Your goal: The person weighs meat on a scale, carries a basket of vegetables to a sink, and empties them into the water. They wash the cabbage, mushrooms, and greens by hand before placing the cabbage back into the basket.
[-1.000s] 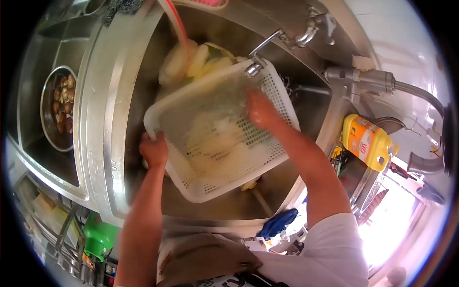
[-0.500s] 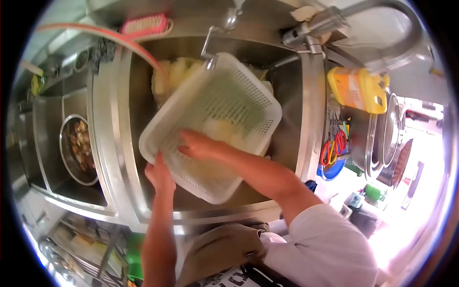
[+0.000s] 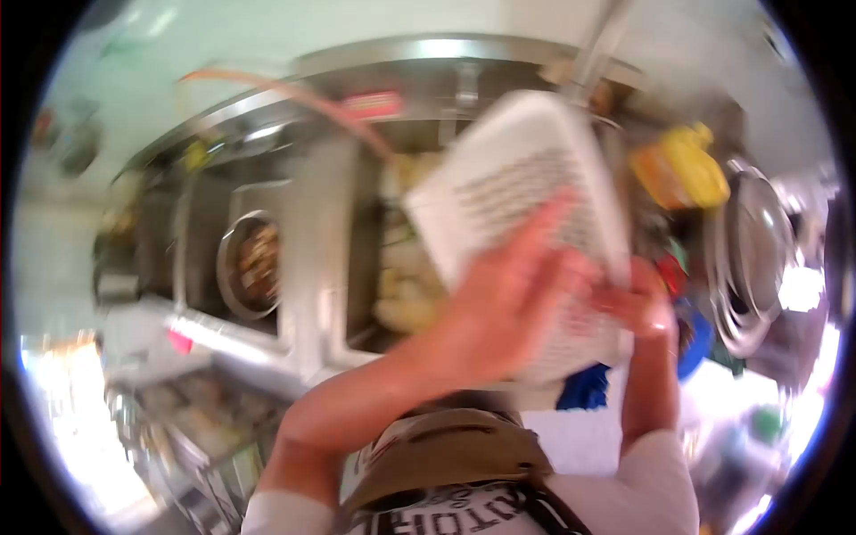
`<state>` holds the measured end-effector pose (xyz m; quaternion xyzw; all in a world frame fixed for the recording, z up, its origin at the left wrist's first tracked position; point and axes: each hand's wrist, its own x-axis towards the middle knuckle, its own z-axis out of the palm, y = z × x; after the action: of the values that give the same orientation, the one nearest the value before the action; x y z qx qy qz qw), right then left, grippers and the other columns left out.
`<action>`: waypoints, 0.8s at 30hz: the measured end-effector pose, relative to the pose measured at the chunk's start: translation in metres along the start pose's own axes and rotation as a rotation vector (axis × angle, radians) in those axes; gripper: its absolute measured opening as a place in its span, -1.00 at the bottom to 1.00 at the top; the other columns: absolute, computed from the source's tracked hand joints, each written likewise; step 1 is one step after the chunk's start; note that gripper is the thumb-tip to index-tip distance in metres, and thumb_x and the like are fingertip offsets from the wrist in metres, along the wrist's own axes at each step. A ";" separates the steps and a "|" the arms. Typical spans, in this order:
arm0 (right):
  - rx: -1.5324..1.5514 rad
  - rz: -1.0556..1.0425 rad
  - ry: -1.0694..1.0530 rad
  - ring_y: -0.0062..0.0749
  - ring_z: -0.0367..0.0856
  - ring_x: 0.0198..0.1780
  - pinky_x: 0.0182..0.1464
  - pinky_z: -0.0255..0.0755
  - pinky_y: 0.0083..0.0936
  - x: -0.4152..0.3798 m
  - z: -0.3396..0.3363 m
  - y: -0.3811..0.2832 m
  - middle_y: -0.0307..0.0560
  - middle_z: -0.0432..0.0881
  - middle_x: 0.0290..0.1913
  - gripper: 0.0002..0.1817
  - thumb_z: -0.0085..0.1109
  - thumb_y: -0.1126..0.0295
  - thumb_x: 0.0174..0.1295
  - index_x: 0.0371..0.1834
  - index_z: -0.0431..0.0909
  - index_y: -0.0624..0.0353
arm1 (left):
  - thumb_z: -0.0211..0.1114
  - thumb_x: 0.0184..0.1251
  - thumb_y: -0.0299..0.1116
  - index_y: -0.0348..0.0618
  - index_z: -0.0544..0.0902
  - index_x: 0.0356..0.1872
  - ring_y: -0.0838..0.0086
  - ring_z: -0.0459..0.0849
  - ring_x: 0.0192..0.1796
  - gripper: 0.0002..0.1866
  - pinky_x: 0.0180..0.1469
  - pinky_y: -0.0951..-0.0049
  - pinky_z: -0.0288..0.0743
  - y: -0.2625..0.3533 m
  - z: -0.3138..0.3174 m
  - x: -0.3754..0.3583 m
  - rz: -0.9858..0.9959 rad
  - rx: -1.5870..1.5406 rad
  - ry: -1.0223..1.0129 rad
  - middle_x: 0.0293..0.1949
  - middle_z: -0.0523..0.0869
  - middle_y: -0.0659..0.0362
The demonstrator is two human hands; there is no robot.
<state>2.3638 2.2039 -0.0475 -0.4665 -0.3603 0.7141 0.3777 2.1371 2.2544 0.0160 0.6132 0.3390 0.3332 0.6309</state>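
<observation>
A white perforated plastic basket (image 3: 553,134) is tipped up steeply over the right side of the sink. My right hand (image 3: 648,303) grips its right edge, the thumb over the rim. Across the basket's slotted face lies my left hand (image 3: 513,299), fingers stretched out and blurred by motion. Whether the left palm touches the plastic cannot be made out. Pale yellowish food pieces (image 3: 406,308) lie in the sink (image 3: 361,337) to the left of the basket, partly hidden behind it and my left arm.
Left of this sink, a metal bowl (image 3: 225,283) of brown pieces sits in another basin. An orange hose (image 3: 294,89) hangs into the sink near a pink brush (image 3: 372,104). On the right stand a yellow jug (image 3: 682,167), a blue container (image 3: 695,339) and round metal pans (image 3: 753,241).
The basket has moved right and tilted up from over the sink. My right hand has left its inside for the right edge; my left hand has gone from its left rim to its face.
</observation>
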 end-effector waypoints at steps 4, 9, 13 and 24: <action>0.161 -0.348 0.295 -0.18 0.67 -0.26 -0.17 0.62 -0.33 -0.030 -0.046 0.046 0.12 0.60 -0.19 -0.40 0.15 0.47 -0.23 0.01 0.38 0.51 | -0.04 0.46 -0.50 -0.16 0.05 0.45 0.48 0.65 -0.16 -0.43 -0.03 0.46 0.51 0.009 0.001 -0.051 -0.003 0.028 -0.084 -0.16 0.68 0.07; 0.461 -0.496 0.356 -0.02 0.69 -0.22 -0.18 0.66 -0.28 -0.052 0.017 0.031 0.28 0.61 -0.11 -0.28 0.05 0.44 -0.26 0.11 0.32 0.57 | 0.11 0.29 -0.63 -0.14 0.08 0.44 0.40 0.59 0.02 -0.30 0.10 0.42 0.47 -0.040 -0.048 -0.120 0.026 0.162 0.441 0.25 0.41 0.00; 0.531 -0.508 0.512 -0.06 0.64 -0.18 -0.14 0.59 -0.27 -0.078 0.037 0.040 0.20 0.59 -0.11 -0.30 0.04 0.35 -0.20 0.13 0.33 0.48 | 0.21 0.24 -0.56 -0.21 0.34 0.30 0.48 0.61 -0.04 -0.45 0.00 0.47 0.51 -0.078 -0.087 -0.174 -0.259 0.441 0.569 0.11 0.53 0.02; 0.588 -0.523 0.611 -0.15 0.55 0.01 0.05 0.49 -0.28 -0.092 0.163 0.039 0.02 0.56 0.03 -0.30 0.07 0.08 -0.02 0.20 0.35 0.28 | 0.22 0.23 -0.26 -0.14 0.51 0.14 0.08 0.58 0.02 -0.56 0.06 0.19 0.48 -0.113 -0.136 -0.290 -0.228 0.815 0.295 0.06 0.57 -0.05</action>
<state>2.2287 2.0789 0.0050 -0.4220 -0.1213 0.4976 0.7481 1.8647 2.0836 -0.0934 0.7164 0.5942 0.1847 0.3155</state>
